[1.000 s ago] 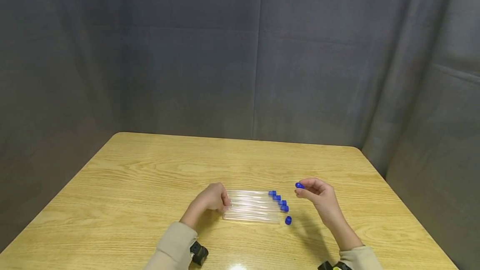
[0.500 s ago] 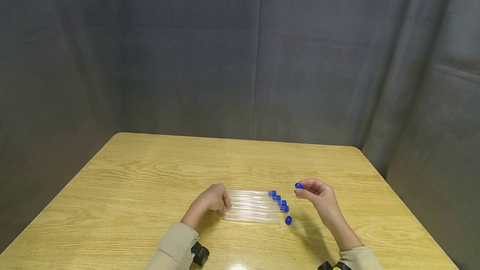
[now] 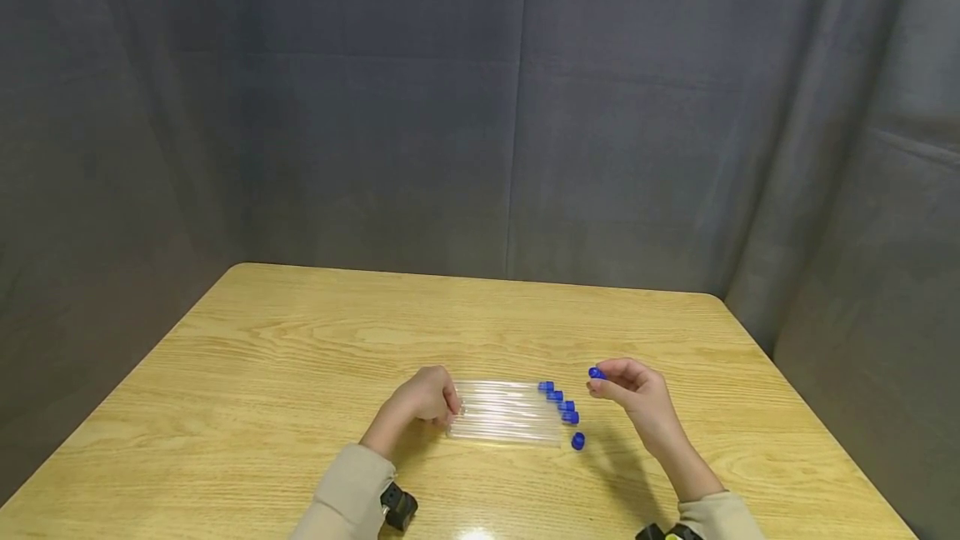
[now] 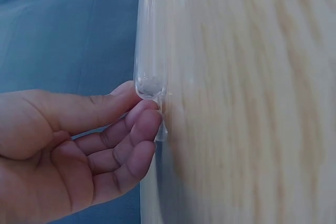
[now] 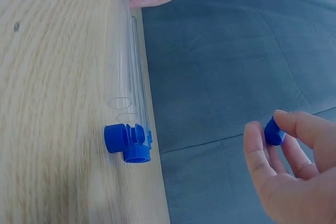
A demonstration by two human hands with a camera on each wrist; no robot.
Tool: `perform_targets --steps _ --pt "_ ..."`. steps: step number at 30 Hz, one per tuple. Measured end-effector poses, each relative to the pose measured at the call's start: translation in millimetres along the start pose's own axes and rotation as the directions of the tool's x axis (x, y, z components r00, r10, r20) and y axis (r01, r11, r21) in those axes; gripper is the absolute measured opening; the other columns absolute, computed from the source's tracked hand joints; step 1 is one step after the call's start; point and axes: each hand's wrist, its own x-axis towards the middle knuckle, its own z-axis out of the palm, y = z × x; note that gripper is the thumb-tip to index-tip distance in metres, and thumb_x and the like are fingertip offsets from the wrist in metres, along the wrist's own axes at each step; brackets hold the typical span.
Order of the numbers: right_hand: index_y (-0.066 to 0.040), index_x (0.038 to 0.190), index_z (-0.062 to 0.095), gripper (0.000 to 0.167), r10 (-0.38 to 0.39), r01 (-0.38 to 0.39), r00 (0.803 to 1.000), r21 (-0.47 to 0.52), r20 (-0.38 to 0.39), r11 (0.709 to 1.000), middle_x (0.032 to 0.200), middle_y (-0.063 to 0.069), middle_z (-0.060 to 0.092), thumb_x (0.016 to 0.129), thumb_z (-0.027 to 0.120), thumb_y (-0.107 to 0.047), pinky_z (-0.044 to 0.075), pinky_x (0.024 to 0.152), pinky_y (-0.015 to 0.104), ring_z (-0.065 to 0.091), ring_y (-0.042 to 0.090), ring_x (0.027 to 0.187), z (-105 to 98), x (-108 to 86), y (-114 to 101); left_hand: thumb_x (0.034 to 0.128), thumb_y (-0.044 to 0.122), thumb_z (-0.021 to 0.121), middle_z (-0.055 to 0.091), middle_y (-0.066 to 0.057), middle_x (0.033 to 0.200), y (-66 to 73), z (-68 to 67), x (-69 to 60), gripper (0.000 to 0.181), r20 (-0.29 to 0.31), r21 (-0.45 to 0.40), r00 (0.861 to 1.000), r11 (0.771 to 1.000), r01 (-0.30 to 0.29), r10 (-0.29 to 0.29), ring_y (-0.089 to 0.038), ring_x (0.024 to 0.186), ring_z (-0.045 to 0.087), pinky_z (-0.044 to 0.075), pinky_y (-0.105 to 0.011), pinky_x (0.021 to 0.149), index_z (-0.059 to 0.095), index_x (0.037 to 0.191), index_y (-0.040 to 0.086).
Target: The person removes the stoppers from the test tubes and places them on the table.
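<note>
Plainly, the right fingers (image 5: 256, 153) pinch a half-hidden blue cap (image 5: 273, 133); left fingers (image 4: 146, 125) touch clear tubes (image 3: 502, 410), grip uncertain.

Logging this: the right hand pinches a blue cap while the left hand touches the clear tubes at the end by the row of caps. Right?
Not quite: the left hand touches the clear tubes at the opposite end from the row of caps, as the head view shows. The right hand does pinch a blue cap.

Beige sleeves (image 3: 347, 488), 2 black wrist cameras (image 3: 400, 508), 1 yellow mark (image 3: 672, 537)
</note>
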Motion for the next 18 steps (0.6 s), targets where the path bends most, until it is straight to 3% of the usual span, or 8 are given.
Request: perform_targets --steps 6,11,18 --pt "0.008 0.104 0.057 0.023 0.082 -0.082 0.996 -0.023 0.02 0.996 0.086 0.006 0.06 0.082 0.06 0.004 0.051 0.073 0.028 0.062 0.014 0.077 4.2 -1.6 -10.4 0.0698 -0.011 0.066 0.055 0.0 0.058 -1.3 -2.6 -0.4 0.013 -0.018 0.006 1.0 1.0 -0.009 0.009 -0.009 0.048 0.046 0.035 -0.018 0.042 0.064 0.067 0.002" --pt "0.008 0.103 0.059 0.022 0.092 -0.088 0.993 -0.07 0.067 0.994 0.09 0.016 0.061 0.081 0.059 0.004 0.05 0.073 0.028 0.062 0.013 0.078 4.5 -0.5 -7.3 0.0702 -0.01 0.066 0.056 -0.001 0.058 -1.3 -5.0 -1.8 0.01 -0.028 -0.004 0.999 1.0 -0.015 0.015 -0.01 0.049 0.05 0.037 -0.018 0.043 0.064 0.071 0.001" --pt "0.013 0.101 0.057 0.024 0.14 -0.115 0.987 -0.252 0.084 0.961 0.092 0.019 0.062 0.079 0.063 0.003 0.05 0.071 0.031 0.059 0.013 0.077 5.9 -1.6 -1.6 0.0731 -0.007 0.067 0.056 -0.002 0.058 -1.5 -6.1 -3.3 0.008 -0.022 -0.016 1.0 1.0 -0.018 0.018 -0.011 0.048 0.052 0.039 -0.019 0.043 0.063 0.072 0.0"
